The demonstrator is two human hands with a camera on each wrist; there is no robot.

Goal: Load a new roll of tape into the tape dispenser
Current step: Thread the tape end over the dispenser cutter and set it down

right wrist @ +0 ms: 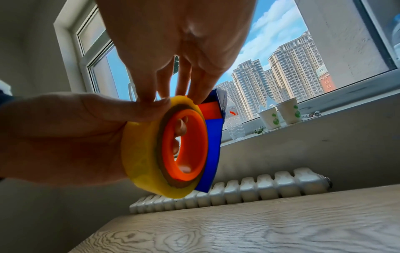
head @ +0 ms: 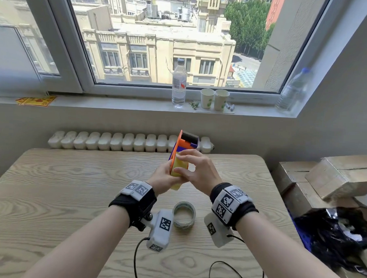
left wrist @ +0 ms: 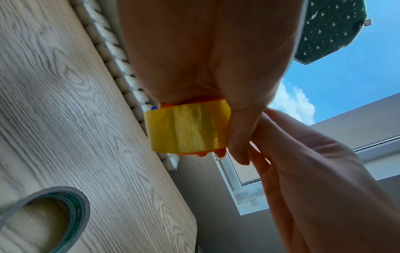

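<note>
An orange and blue tape dispenser (head: 183,143) is held upright above the table. A yellow tape roll (head: 180,168) sits on its orange hub (right wrist: 190,147), beside the blue body (right wrist: 213,154). My left hand (head: 164,178) grips dispenser and roll from the left, thumb across the roll's top; its fingers show through the hub. My right hand (head: 196,171) pinches the roll's rim between thumb and fingertips (right wrist: 201,95). In the left wrist view the yellow roll (left wrist: 188,126) shows edge-on below my left palm (left wrist: 194,59), the right hand (left wrist: 314,171) just beside it.
A thin, nearly used-up tape roll (head: 184,215) lies on the wooden table (head: 49,196) under my wrists. Cardboard boxes (head: 324,176) and a dark bag (head: 338,234) crowd the right edge. A radiator (head: 115,141) runs behind; a bottle (head: 179,84) and paper cups (head: 214,99) stand on the sill.
</note>
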